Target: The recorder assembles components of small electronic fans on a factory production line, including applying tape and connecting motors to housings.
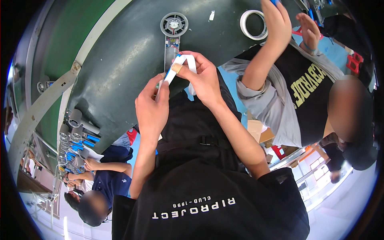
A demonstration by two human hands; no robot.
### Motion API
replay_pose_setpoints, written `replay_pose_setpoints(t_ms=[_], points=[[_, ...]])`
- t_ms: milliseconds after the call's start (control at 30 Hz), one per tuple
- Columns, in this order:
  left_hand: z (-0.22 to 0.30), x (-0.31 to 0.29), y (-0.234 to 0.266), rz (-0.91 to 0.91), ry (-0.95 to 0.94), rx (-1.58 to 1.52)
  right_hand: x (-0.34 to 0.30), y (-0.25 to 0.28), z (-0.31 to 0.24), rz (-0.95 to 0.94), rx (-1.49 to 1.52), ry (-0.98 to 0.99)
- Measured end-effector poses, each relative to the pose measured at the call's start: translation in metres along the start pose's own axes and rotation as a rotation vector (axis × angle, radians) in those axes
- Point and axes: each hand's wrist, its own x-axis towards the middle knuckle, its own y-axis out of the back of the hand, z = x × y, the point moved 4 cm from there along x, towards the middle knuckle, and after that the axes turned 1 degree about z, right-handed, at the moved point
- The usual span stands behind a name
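Note:
A grey handheld fan body (172, 50) lies on the dark table with its round end (174, 25) away from me. A small circuit board (173, 41) with a lit display sits in its neck. Over the near end of the handle, both my hands are closed on a white strip (170, 75) that looks like tape. My left hand (151, 110) pinches its lower end. My right hand (206, 82), with a tan plaster on one finger, grips the upper part, and a loop of the strip hangs beside it. Something blue shows under the strip, mostly hidden.
A white tape roll (242, 25) lies at the back right, and a white scrap (211, 15) near it. Grey fan bodies and blue parts (78, 140) crowd the left edge. A co-worker's raised hand (278, 24) is close on my right; another person (110, 182) works at left.

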Motion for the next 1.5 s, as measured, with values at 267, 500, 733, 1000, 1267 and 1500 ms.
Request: replay_pose_setpoints(t_ms=[267,500,733,1000,1267,1500], points=[[-0.001,0.002,0.004,0.17,-0.145,0.123,-0.006,0.003,0.011,0.11,-0.138,0.155],[0.002,0.001,0.007,0.164,-0.109,0.164,-0.018,0.009,0.006,0.058,-0.362,0.34],[0.001,0.003,0.01,0.163,-0.102,0.109,-0.027,0.004,-0.004,-0.051,-0.154,0.239],[0.003,0.001,0.01,0.153,-0.098,0.153,-0.021,0.009,-0.004,0.243,-0.305,0.225],[0.003,-0.002,0.007,0.154,-0.13,0.132,-0.022,0.008,0.013,0.122,-0.007,-0.166],[0.009,-0.006,0.006,0.18,-0.196,0.12,-0.019,-0.006,0.017,-0.048,-0.004,-0.249]])
